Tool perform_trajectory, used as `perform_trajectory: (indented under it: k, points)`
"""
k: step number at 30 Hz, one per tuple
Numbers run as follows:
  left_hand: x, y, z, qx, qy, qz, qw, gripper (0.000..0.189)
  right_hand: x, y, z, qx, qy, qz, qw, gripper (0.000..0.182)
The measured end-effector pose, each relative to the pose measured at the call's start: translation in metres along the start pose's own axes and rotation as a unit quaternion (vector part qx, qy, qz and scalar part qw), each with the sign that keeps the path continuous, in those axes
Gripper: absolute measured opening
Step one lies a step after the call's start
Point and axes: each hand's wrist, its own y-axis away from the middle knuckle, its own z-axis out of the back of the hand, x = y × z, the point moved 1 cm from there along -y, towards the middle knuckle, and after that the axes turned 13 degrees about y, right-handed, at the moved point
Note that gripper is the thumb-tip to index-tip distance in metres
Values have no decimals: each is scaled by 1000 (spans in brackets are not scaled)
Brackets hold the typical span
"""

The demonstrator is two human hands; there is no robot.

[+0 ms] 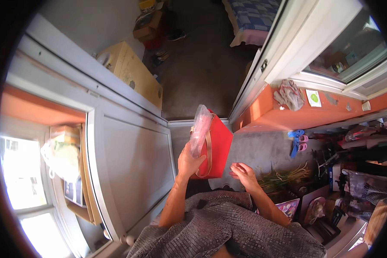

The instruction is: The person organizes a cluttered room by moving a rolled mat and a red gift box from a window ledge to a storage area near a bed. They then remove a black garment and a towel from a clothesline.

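A red handbag [220, 148] with tan-gold strap handles [209, 151] hangs in front of my body, by the doorway. My left hand [189, 159] grips it at its left upper edge, thumb lying across toward the strap. Clear bubble wrap [201, 124] with a pinkish look rises along the bag's opening, just above that hand; whether the fingers also pinch it is hidden. To the right of the bag, apart from it, my right hand [244, 175] is held in the air with loosely bent fingers and nothing in it.
A white door [135, 154] stands at the left. An orange sill [296, 109] bearing a crumpled cloth [289, 95] juts out at right. Blue and pink slippers [297, 143] lie on the floor, with green stalks [287, 175] and boxes nearer. Beyond the threshold stands a yellowish cabinet [135, 75].
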Motion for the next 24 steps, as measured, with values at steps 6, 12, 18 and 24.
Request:
perform_trajectory:
  k: [6,12,18,24]
  points:
    - [-48,-133,59,3,84,-40,996,82,40,-120,-50,-139,-9,-98,985,69]
    - [-68,-263,131,50,302,-52,951,66,150,-205,-69,-131,-63,-77,986,78]
    - [-139,-365,160,87,411,31,907,76,284,-288,-61,90,-252,80,960,60]
    - [-198,-442,151,95,365,22,926,83,339,-384,-50,159,-361,92,914,64]
